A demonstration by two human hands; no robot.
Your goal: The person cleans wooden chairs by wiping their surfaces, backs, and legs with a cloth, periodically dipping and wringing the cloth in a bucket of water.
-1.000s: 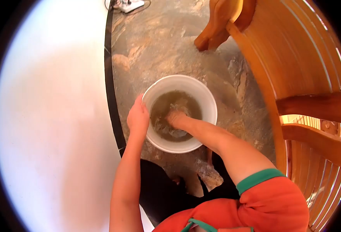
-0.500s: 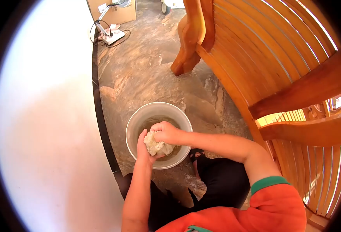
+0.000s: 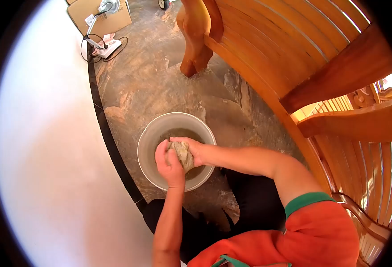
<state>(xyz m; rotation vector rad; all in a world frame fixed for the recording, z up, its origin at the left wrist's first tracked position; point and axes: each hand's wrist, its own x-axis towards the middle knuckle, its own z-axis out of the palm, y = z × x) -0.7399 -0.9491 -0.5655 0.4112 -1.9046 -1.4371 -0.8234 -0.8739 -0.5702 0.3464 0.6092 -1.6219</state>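
Note:
A bunched, pale beige cloth (image 3: 186, 156) is squeezed between my two hands over a round white bucket (image 3: 145, 153). My left hand (image 3: 171, 169) wraps the near left side of the cloth, with its fingers curled over the top. From the right, my right hand (image 3: 196, 150) closes on the far and right side, and part of its fingers is hidden behind the cloth. Murky water (image 3: 182, 133) shows inside the bucket, below the hands. Whether the cloth's underside touches the water I cannot tell.
A slatted wooden bench (image 3: 258, 40) curves along the right, its carved leg (image 3: 195, 53) on the stone-patterned floor (image 3: 160, 89). A white wall (image 3: 49, 147) runs along the left. A small fan lamp (image 3: 109, 46) with a cable and a cardboard box (image 3: 116, 22) stand far left.
My right hand has gone from pressing on top of the cloth to gripping its far right side. My left fingers now curl over it, and the cloth looks more tightly bunched. The view has shifted.

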